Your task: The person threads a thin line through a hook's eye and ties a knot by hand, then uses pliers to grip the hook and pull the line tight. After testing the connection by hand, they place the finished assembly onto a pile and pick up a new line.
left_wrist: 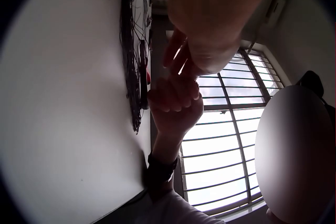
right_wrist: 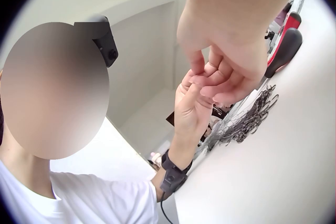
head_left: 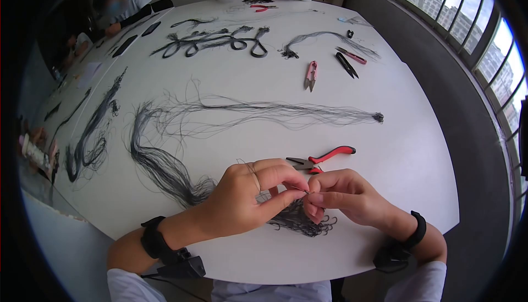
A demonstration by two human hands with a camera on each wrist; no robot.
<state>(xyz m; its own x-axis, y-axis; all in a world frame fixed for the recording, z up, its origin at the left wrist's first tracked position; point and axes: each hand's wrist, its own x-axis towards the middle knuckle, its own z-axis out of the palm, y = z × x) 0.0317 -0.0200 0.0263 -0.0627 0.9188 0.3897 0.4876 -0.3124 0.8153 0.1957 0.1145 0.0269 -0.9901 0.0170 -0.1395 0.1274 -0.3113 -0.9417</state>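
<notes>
Fingertip to fingertip above the table's front part, my left hand (head_left: 242, 195) and right hand (head_left: 352, 197) pinch a thin strand (head_left: 307, 192) between thumbs and index fingers. It is tiny, and its end is mostly hidden by the fingertips. A fine line also loops over the left index finger. Under the hands lies a bundle of dark strands (head_left: 176, 178), whose hook-shaped ends (right_wrist: 254, 116) spread out beneath the right fingers. Just beyond the right hand lie red-and-black pliers (head_left: 330, 156). Both hands appear joined at the fingertips in the right wrist view.
Long fine strands (head_left: 264, 107) stretch across the table (head_left: 407, 192) to a small dark knot of ends. Pink snips (head_left: 311, 75) and black snips (head_left: 346, 65) lie farther back. More strand bundles (head_left: 93, 126) lie left. Other people sit at the far side.
</notes>
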